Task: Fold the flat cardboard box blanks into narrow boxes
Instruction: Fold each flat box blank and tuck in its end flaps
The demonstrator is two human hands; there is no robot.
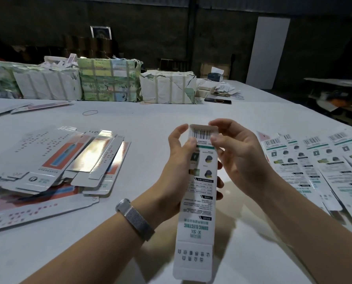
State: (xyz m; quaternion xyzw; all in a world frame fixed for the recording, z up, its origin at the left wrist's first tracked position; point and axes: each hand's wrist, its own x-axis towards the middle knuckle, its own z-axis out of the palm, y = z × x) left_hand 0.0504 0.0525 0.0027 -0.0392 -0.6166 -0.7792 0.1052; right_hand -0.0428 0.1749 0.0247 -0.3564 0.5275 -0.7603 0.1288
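Note:
A long narrow white box [199, 201] with a barcode and printed text is held upright over the table in the middle of the view. My left hand [177, 167] grips its left side, thumb on the front near the barcode. My right hand [236, 152] pinches the top end flap, thumb beside the barcode and fingers curled behind. The bottom flap hangs open toward me. A pile of flat box blanks [54, 160] lies at the left. Several narrow boxes [318, 160] lie in a row at the right.
The white table [150, 124] carries wrapped bundles [109, 80] along its far edge, a rubber band [90, 112] in front of them, a dark phone [218, 100] and loose papers at the far right. The table's right edge falls off toward a dark floor.

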